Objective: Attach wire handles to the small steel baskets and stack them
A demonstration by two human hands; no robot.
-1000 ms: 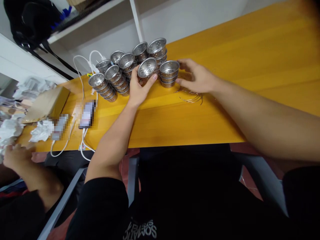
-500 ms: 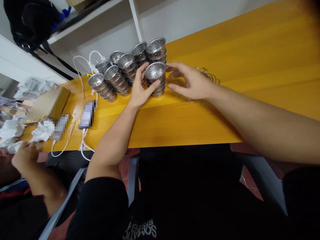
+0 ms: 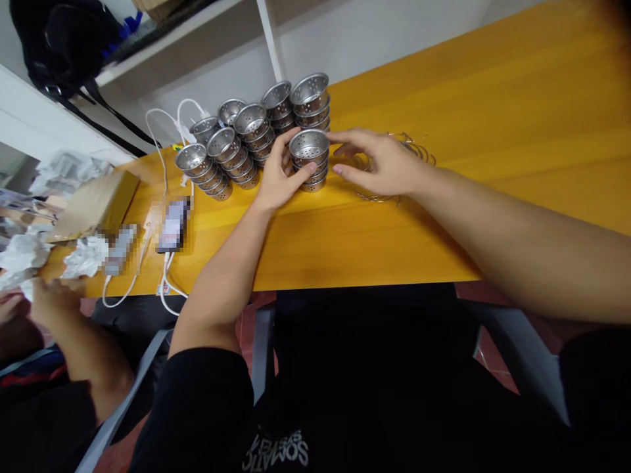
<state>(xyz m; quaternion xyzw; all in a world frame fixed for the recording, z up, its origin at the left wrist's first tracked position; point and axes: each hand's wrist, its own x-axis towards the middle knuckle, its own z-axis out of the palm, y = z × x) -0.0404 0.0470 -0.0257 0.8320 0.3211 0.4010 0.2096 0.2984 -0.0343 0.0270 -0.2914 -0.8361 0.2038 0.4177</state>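
Note:
In the head view a short stack of perforated metal cups (image 3: 309, 146) stands on the yellow wooden table (image 3: 315, 243). My left hand (image 3: 280, 174) is wrapped round the stack's left side, thumb in front and fingers behind. To its right, my right hand (image 3: 372, 161) is spread, index finger by the top cup's rim and thumb apart from the stack. Just behind and to the left, several more stacks of the same cups (image 3: 250, 125) stand close together. Thin metal wire rings (image 3: 417, 150) lie under and beyond my right hand, partly hidden by it.
Left of the stacks lie a phone (image 3: 173, 223) on white cables, a second blurred device (image 3: 121, 249), a cardboard box (image 3: 93, 203) and crumpled white wrapping (image 3: 86, 256). Another person's arm (image 3: 89, 348) is at the far left. A white shelf (image 3: 197, 33) borders the table's back.
The top cup sits slightly lower on the stack in my left hand. My right hand has hardly moved. The other person's hand at far left has shifted a little.

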